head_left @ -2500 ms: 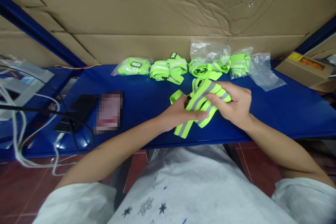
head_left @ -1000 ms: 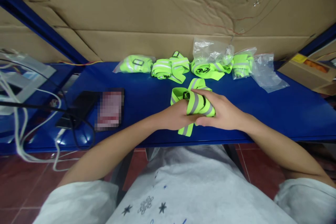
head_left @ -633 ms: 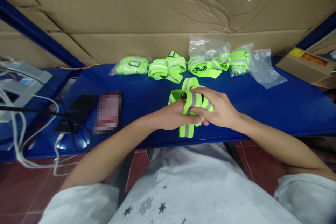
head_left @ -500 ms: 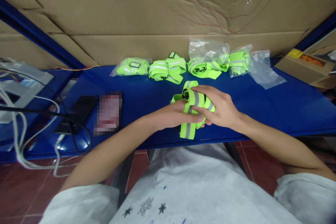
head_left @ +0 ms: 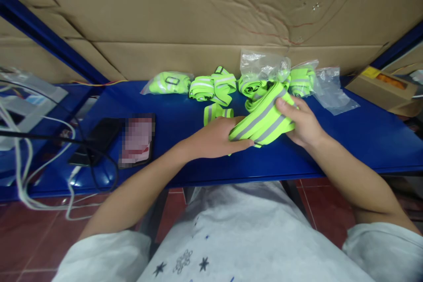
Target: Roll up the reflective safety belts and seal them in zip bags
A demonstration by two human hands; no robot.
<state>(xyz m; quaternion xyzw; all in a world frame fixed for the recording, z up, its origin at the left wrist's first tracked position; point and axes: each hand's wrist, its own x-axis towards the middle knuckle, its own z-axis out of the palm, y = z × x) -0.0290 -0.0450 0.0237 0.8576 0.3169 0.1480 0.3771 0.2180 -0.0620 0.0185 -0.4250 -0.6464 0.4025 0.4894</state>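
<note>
The left hand (head_left: 216,139) and right hand (head_left: 306,124) both grip a folded, grey-striped neon-yellow fabric strap (head_left: 264,119) at centre frame, over the glossy blue surface (head_left: 360,143). If either grip slackened, the layers could fan apart or slip loose.

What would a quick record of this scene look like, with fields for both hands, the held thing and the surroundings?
Held: folded neon-yellow fabric strap with grey stripes
Left hand: gripping its left end, thumb along near edge
Right hand: gripping its right end, thumb on top
Back row: neon-yellow strap bundle in clear plastic bag; unbagged neon-yellow bundle; partly hidden neon-yellow bundle; second bagged neon-yellow bundle; flat clear plastic bag
Left side: flat black device with white cable
Surface: glossy blue tabletop
</note>
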